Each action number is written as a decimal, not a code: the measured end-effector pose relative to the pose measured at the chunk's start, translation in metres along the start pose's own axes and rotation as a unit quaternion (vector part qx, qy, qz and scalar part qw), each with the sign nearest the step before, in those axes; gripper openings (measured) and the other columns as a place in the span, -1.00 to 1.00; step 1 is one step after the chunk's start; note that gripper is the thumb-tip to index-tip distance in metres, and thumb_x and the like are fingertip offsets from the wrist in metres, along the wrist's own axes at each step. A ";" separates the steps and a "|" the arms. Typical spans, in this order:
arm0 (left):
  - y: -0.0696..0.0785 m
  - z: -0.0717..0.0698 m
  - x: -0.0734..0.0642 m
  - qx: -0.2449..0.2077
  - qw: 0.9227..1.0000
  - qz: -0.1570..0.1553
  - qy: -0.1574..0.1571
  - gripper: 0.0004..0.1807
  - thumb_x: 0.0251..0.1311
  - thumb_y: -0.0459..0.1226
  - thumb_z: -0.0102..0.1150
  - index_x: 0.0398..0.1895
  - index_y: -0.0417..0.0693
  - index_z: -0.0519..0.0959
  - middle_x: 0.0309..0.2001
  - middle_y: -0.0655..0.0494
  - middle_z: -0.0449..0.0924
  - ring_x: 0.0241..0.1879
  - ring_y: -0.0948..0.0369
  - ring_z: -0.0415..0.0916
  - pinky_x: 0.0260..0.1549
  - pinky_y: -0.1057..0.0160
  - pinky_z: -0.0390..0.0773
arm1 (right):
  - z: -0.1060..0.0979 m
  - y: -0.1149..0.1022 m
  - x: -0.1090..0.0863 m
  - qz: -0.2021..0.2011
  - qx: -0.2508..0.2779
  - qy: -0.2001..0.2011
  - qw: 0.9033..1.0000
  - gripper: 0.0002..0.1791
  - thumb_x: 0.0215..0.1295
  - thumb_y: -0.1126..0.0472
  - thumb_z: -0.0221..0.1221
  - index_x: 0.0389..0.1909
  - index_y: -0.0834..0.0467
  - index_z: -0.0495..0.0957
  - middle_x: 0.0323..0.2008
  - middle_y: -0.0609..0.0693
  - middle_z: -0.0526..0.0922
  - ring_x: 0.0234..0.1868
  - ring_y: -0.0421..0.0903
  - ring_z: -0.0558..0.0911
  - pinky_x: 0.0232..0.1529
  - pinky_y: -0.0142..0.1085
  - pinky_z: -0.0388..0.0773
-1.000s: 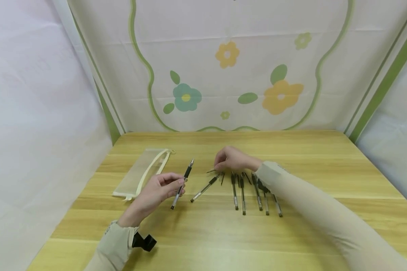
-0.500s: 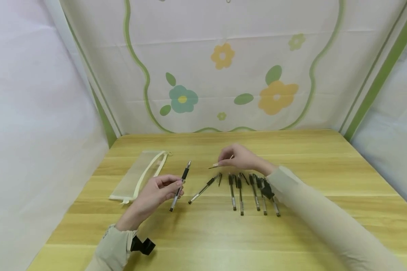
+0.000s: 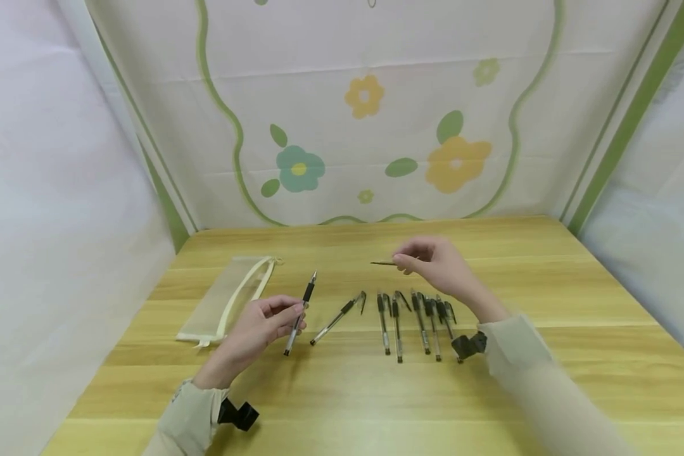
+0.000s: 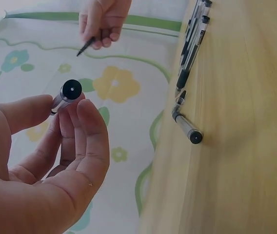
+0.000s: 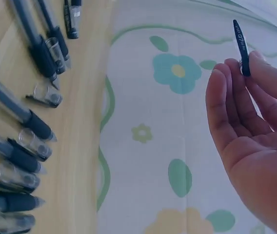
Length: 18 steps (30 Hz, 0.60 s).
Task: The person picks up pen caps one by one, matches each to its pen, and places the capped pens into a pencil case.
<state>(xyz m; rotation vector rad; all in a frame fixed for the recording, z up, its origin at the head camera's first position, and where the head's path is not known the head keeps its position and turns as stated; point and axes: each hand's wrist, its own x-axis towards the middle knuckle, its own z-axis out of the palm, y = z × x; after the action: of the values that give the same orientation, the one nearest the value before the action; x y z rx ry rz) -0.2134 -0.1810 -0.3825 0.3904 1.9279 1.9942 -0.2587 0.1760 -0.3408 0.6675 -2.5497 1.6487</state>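
My left fingers [image 4: 93, 122] pinch the uncapped pen [image 3: 308, 292] mid-barrel at left, likely keeping its tip [image 3: 315, 275] free, while my right fingers [image 5: 218, 90] grip a cap [image 5: 241, 44] farther right, above the tabletop [image 3: 342, 405]!

Head view: the right hand [image 3: 443, 269] covers all but a dark strip of the cap [image 3: 383, 263]. The black wrist device [image 3: 468, 345] partly hides the rightmost pen [image 3: 448, 325]. Both sleeves [image 3: 515, 351] run past the bottom edge, the right one blurred. Right wrist view: the left edge cuts off loose pens [image 5: 8, 97]; lettering on the cap is too small to read fully.
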 end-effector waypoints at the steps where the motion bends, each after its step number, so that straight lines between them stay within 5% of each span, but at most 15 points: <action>1: 0.001 0.000 0.001 0.001 1.000 0.000 0.002 -0.62 0.35 -0.22 0.22 0.04 -0.39 0.53 -0.07 -0.29 0.55 -0.18 0.01 0.59 -0.10 0.08 0.60 | 0.000 -0.001 -0.004 0.002 0.012 0.009 1.000 -0.74 0.35 0.01 0.25 -0.15 0.11 0.68 -0.28 0.05 0.69 -0.25 0.07 0.66 -0.18 -0.15 0.61; 9: 0.009 0.009 0.005 0.026 1.000 -0.003 0.000 -0.60 0.33 -0.15 0.24 0.04 -0.30 0.57 -0.07 -0.30 0.57 -0.08 -0.22 0.53 -0.02 -0.08 0.53 | 0.000 0.003 -0.029 -0.005 0.071 0.057 0.996 -0.76 0.37 0.13 0.24 -0.12 0.24 0.63 -0.29 0.14 0.69 -0.27 0.07 0.67 -0.17 -0.17 0.62; 18: 0.022 0.021 0.016 0.033 0.999 0.006 -0.009 -0.59 0.31 -0.13 0.26 0.05 -0.25 0.57 -0.07 -0.27 0.57 -0.02 -0.32 0.48 -0.04 0.03 0.57 | -0.007 -0.003 -0.038 0.001 0.116 0.080 0.990 -0.71 0.34 0.19 0.27 -0.07 0.34 0.60 -0.21 0.22 0.68 -0.21 0.05 0.68 -0.09 -0.19 0.60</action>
<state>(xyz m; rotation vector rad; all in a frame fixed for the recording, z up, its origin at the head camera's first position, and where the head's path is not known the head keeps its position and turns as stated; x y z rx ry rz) -0.2202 -0.1560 -0.3606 0.4362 1.9886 1.9329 -0.2251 0.1941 -0.3450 0.5208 -2.2723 1.9342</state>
